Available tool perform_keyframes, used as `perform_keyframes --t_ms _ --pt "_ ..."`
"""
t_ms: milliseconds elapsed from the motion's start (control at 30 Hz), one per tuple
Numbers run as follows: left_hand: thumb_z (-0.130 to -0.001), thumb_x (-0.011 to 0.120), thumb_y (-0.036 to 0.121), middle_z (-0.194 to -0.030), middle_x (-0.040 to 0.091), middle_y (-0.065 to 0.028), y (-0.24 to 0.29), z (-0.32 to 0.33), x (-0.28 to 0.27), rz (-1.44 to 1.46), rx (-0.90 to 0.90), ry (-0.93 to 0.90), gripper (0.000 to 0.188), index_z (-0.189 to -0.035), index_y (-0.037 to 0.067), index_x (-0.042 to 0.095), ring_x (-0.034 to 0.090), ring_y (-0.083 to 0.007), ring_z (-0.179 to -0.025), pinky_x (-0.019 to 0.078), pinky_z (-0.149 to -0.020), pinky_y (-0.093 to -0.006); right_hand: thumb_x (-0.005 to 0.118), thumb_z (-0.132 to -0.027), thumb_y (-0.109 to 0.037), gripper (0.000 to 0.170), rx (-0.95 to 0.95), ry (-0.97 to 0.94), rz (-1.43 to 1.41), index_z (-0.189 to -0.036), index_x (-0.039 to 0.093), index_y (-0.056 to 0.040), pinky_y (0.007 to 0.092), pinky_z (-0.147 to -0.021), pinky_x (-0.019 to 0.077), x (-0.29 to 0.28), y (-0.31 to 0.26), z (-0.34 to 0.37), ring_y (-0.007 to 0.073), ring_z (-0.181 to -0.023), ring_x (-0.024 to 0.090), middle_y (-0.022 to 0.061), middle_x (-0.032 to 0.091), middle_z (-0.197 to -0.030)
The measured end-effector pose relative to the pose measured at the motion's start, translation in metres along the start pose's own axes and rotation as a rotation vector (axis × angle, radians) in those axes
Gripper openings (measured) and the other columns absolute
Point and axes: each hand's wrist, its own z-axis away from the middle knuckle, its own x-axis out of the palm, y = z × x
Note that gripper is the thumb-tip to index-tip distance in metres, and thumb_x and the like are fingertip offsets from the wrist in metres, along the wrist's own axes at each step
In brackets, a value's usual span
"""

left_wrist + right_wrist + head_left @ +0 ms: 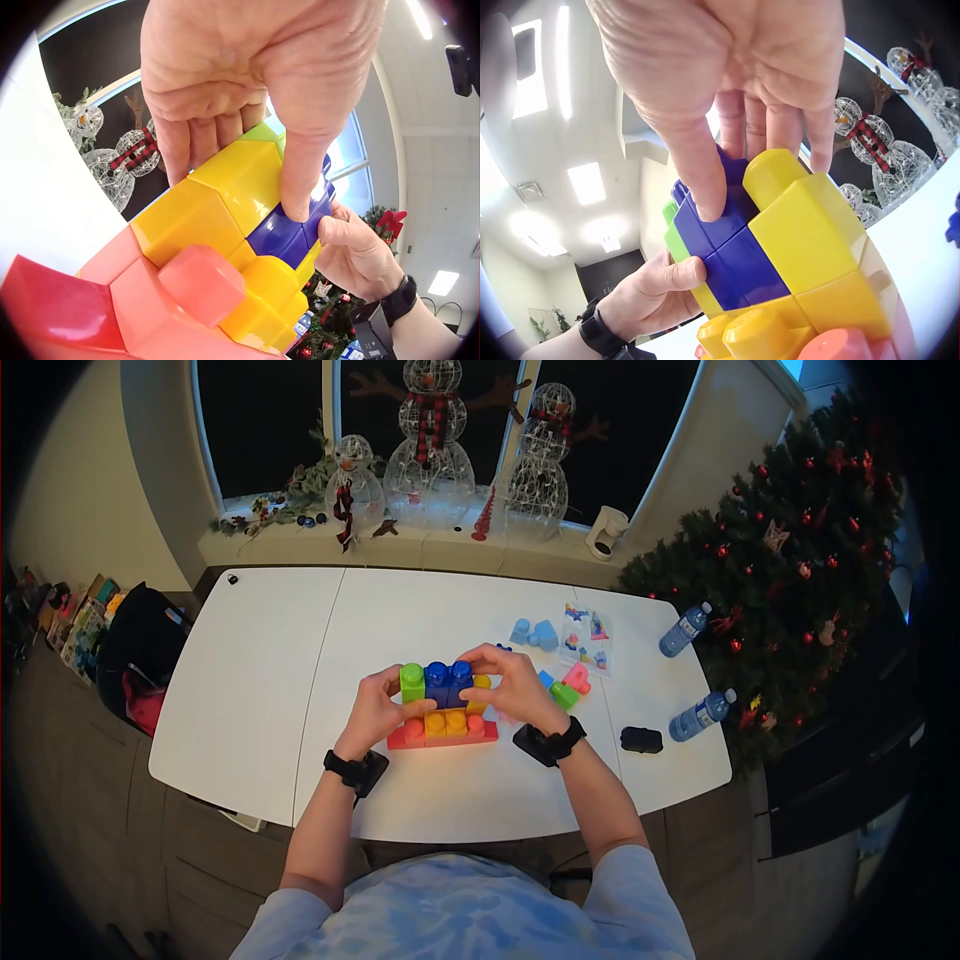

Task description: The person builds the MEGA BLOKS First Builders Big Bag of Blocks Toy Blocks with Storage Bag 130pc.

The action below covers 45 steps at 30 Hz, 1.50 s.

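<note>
Both hands hold a stack of large toy building blocks over the table. At its top sit a lime green block [411,686], a dark blue building block [446,692] and a yellow block [804,225]. Beneath them come orange-yellow blocks [445,724] on a red-pink base [410,740]. My left hand [378,708] grips the stack's left side, thumb on the dark blue block's front, fingers behind the yellow and green ones. From the right, my right hand [518,685] pinches the dark blue block, its thumb on the front face and its fingers behind, partly hidden.
Light blue blocks [543,635] lie beyond the right hand, near a picture sheet [588,640]. Green [566,697] and pink [577,679] blocks are right of the stack. Two water bottles [702,715] and a black case [641,740] stand along the white table's [250,690] right side.
</note>
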Motion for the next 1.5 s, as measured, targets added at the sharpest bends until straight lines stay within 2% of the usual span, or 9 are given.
perform_keyframes --t_ms 200,367,467,567,633,1100,1200,1367,1500 --pt "-0.078 0.087 0.004 -0.099 0.073 -0.0063 -0.002 0.0 0.0 -0.012 0.002 0.003 0.035 -0.107 -0.003 0.068 0.067 -0.0147 -0.096 0.0542 -0.093 -0.032 0.082 -0.08 -0.001 0.038 0.015 0.012 -0.036 -0.114 0.066 -0.0011 0.0319 -0.095 0.0551 0.001 -0.001 0.001 0.0195 -0.103 0.074 0.0074 0.076 -0.104" --pt "-0.078 0.088 0.004 -0.099 0.073 -0.0065 0.0 -0.001 -0.001 -0.025 -0.002 -0.001 0.035 -0.106 -0.002 0.068 0.068 -0.015 -0.097 0.054 -0.095 -0.0323 0.076 -0.085 0.001 0.049 0.001 -0.04 -0.084 -0.132 0.061 -0.0043 0.0332 -0.101 0.0522 -0.025 0.0 0.004 0.0201 -0.121 0.065 0.0101 0.067 -0.13" --pt "-0.078 0.088 0.005 -0.1 0.074 -0.0069 -0.001 -0.001 -0.001 -0.035 -0.022 -0.008 0.035 -0.106 -0.002 0.068 0.068 -0.0151 -0.097 0.0538 -0.096 -0.0327 0.076 -0.091 -0.011 0.039 0.046 0.152 -0.202 -0.128 0.064 -0.005 0.0337 -0.098 0.0539 -0.07 0.018 0.011 0.0209 -0.114 0.068 0.0095 0.069 -0.125" --pt "-0.078 0.088 0.003 -0.1 0.074 -0.0055 -0.002 -0.001 -0.001 -0.047 -0.001 -0.01 0.036 -0.107 -0.001 0.069 0.068 -0.0144 -0.096 0.055 -0.094 -0.0321 0.076 -0.088 -0.011 0.028 0.191 0.235 0.283 -0.114 0.069 -0.0045 0.0352 -0.092 0.0557 -0.1 0.049 0.026 0.0242 -0.103 0.071 0.0098 0.073 -0.109" --pt "-0.078 0.087 0.002 -0.1 0.073 -0.0039 -0.003 -0.002 -0.001 -0.054 0.026 -0.003 0.036 -0.109 0.0 0.069 0.069 -0.0135 -0.094 0.0562 -0.091 -0.0311 0.074 -0.084 -0.009 0.02 0.308 0.075 0.734 -0.103 0.071 -0.0041 0.0409 -0.085 0.057 -0.099 0.07 0.047 0.0306 -0.096 0.071 0.0125 0.073 -0.095" --pt "-0.078 0.088 0.004 -0.102 0.074 -0.0067 -0.001 -0.001 -0.003 -0.013 -0.016 -0.026 0.037 -0.109 -0.003 0.069 0.067 -0.0155 -0.1 0.0537 -0.096 -0.0324 0.077 -0.074 -0.004 0.034 0.418 0.041 1.04 -0.106 0.064 -0.0054 0.0452 -0.078 0.0584 -0.08 0.131 0.066 0.0369 -0.097 0.07 0.0192 0.07 -0.103" --pt "-0.078 0.087 0.001 -0.099 0.073 -0.0032 0.0 0.0 -0.002 -0.032 0.012 -0.006 0.036 -0.109 0.0 0.069 0.068 -0.0133 -0.094 0.0557 -0.09 -0.0309 0.081 -0.074 -0.008 0.043 0.278 0.126 0.999 -0.114 0.065 -0.004 0.0419 -0.078 0.0589 -0.09 0.093 0.058 0.0344 -0.092 0.071 0.0183 0.07 -0.104" --pt "-0.078 0.087 0.001 -0.099 0.073 -0.0032 -0.004 -0.001 -0.003 -0.033 0.031 -0.019 0.036 -0.109 0.0 0.069 0.068 -0.0133 -0.094 0.0557 -0.091 -0.0311 0.08 -0.082 -0.001 0.053 0.077 0.175 -0.117 -0.132 0.062 -0.0055 0.0309 -0.086 0.0567 -0.064 0.02 0.029 0.0168 -0.097 0.072 0.0079 0.072 -0.111" --pt "-0.078 0.087 0.002 -0.1 0.073 -0.0034 -0.004 -0.002 -0.002 0.001 0.036 -0.017 0.036 -0.109 0.0 0.069 0.068 -0.0129 -0.094 0.0557 -0.091 -0.0307 0.077 -0.084 0.001 0.044 0.01 0.05 -0.094 -0.125 0.063 -0.0043 0.0302 -0.091 0.0559 -0.036 0.007 0.019 0.0164 -0.104 0.072 0.006 0.072 -0.112"
